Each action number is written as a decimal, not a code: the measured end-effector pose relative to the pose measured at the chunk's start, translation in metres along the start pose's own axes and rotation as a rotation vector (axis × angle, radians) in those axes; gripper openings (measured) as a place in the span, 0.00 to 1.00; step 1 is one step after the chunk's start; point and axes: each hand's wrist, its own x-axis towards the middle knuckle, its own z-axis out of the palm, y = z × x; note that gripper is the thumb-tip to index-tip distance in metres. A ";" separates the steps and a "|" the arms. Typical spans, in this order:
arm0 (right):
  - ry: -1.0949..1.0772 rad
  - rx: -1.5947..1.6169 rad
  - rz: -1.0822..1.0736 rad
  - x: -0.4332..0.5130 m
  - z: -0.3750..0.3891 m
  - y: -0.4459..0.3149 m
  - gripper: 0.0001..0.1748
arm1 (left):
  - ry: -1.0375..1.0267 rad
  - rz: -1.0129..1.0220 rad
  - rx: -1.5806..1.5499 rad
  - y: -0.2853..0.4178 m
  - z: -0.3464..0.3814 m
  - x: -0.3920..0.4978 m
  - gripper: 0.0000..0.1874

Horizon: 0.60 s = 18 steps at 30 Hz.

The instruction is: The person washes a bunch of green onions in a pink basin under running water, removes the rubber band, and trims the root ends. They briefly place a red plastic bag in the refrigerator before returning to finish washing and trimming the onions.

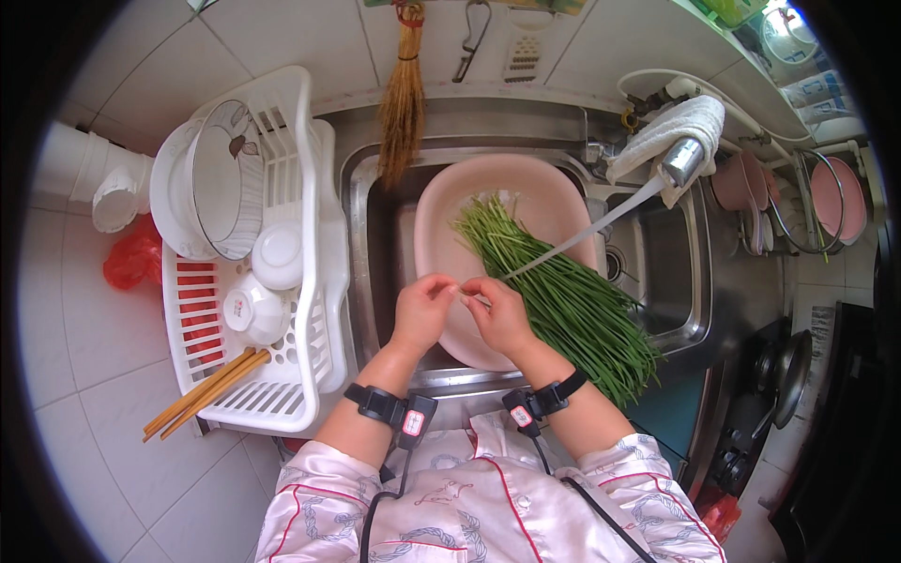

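Observation:
My left hand [422,313] and my right hand [498,313] meet fingertip to fingertip over the near part of a pink plastic basin [429,232]. Between the fingertips they pinch a small thin scrap [462,293]; its kind is too small to tell. Just right of my right hand lies a big bunch of green garlic chives [574,295], slanting across the basin with its leafy ends over the right rim. Running water [584,231] from the faucet [683,163] falls in a slanting stream onto the chives near my right hand.
The basin stands in a stainless steel double sink [359,218]. Left of it, a white plastic dish rack [310,281] holds a large bowl [227,183], small bowls and wooden chopsticks [204,394]. A straw brush [405,105] hangs behind. White cloth [669,130] wraps the faucet.

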 end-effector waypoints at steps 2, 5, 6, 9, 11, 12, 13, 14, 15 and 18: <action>0.082 -0.086 -0.057 -0.004 -0.015 0.007 0.05 | 0.084 -0.141 -0.058 0.003 0.001 0.003 0.05; 0.192 -0.131 0.162 -0.014 -0.061 0.023 0.05 | 0.159 -0.103 -0.077 0.010 0.005 0.015 0.07; 0.213 -0.223 0.114 -0.017 -0.076 0.030 0.04 | 0.155 -0.117 -0.030 0.013 0.006 0.021 0.08; 0.201 -0.374 0.052 -0.022 -0.110 0.044 0.04 | 0.126 -0.079 -0.201 0.016 0.017 0.037 0.09; 0.143 -0.447 -0.021 -0.023 -0.120 0.048 0.04 | 0.141 -0.113 -0.133 0.011 0.025 0.042 0.10; 0.142 -0.445 0.000 -0.024 -0.122 0.047 0.04 | 0.127 -0.086 -0.102 0.006 0.028 0.042 0.10; 0.115 -0.443 0.014 -0.023 -0.122 0.046 0.04 | 0.079 -0.167 -0.047 0.000 0.031 0.042 0.11; 0.074 -0.435 0.030 -0.024 -0.120 0.044 0.04 | 0.010 -0.204 0.003 -0.006 0.032 0.040 0.11; 0.075 -0.416 0.046 -0.023 -0.120 0.042 0.04 | -0.052 -0.259 0.044 -0.013 0.034 0.037 0.11; -0.122 -0.444 -0.044 -0.020 -0.124 0.039 0.06 | -0.142 -0.403 -0.071 -0.034 0.040 0.024 0.12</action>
